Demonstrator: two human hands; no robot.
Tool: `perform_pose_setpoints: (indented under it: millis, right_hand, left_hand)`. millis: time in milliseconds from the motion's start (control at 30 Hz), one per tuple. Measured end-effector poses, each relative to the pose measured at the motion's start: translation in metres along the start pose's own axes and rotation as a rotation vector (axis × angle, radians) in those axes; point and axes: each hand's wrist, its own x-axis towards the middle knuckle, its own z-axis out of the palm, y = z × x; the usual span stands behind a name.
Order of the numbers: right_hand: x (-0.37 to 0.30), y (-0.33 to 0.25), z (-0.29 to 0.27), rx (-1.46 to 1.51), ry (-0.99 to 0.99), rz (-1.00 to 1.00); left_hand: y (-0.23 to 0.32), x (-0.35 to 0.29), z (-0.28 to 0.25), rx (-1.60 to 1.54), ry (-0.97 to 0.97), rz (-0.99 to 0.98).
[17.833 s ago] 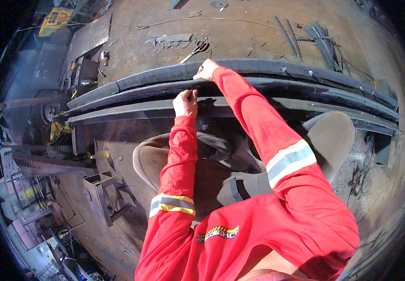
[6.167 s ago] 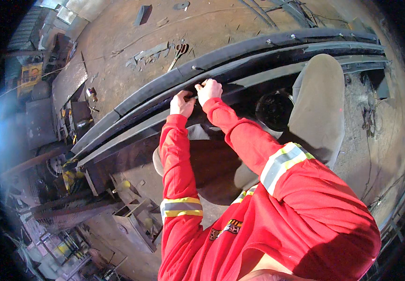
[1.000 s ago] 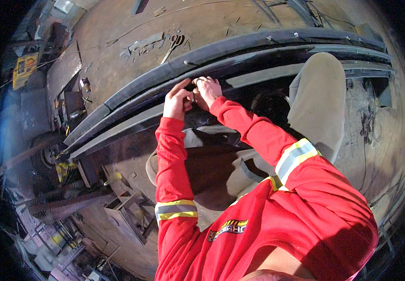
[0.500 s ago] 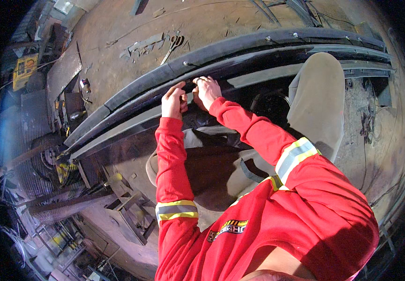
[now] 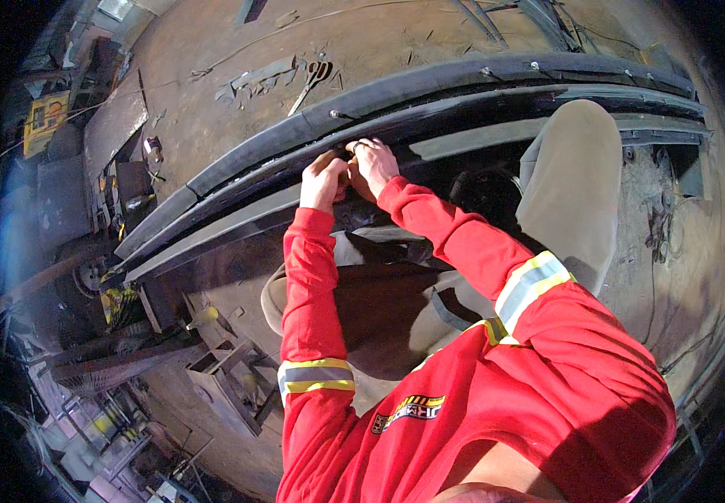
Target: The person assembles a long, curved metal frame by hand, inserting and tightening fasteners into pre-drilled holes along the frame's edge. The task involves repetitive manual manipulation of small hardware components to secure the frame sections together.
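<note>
A long dark beam (image 5: 253, 151) with a few bolts (image 5: 339, 115) standing up from it stretches across in front of me. Over its near channel, my left hand (image 5: 322, 182) and my right hand (image 5: 371, 167) meet almost fingertip to fingertip. Both sets of fingers are curled and pinched together. Whatever lies between them is hidden by the fingers and shadow. The beam's near flange (image 5: 480, 139) runs just under my wrists and past my bent right knee (image 5: 576, 159).
Beyond the beam, dark-handled scissors (image 5: 319, 73) lie on the brown floor near torn dark scraps (image 5: 266, 75). A yellow panel (image 5: 44, 123) stands at the left, above cluttered metal parts. An open metal box (image 5: 228, 386) sits at the lower left.
My left hand has moved slightly right, closing in on my right hand, and its fingers are more hidden. My right hand has barely shifted.
</note>
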Motion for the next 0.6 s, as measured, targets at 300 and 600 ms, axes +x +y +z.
perform_pose_setpoints:
  millis: [300,600]
  right_hand:
    - [0.003,0.001,-0.002,0.084,-0.062,0.043]
    - [0.003,-0.010,-0.015,0.055,-0.191,0.094]
  left_hand:
    - [0.001,0.002,0.001,-0.005,0.100,-0.078]
    - [0.004,0.006,0.004,0.050,0.034,0.048]
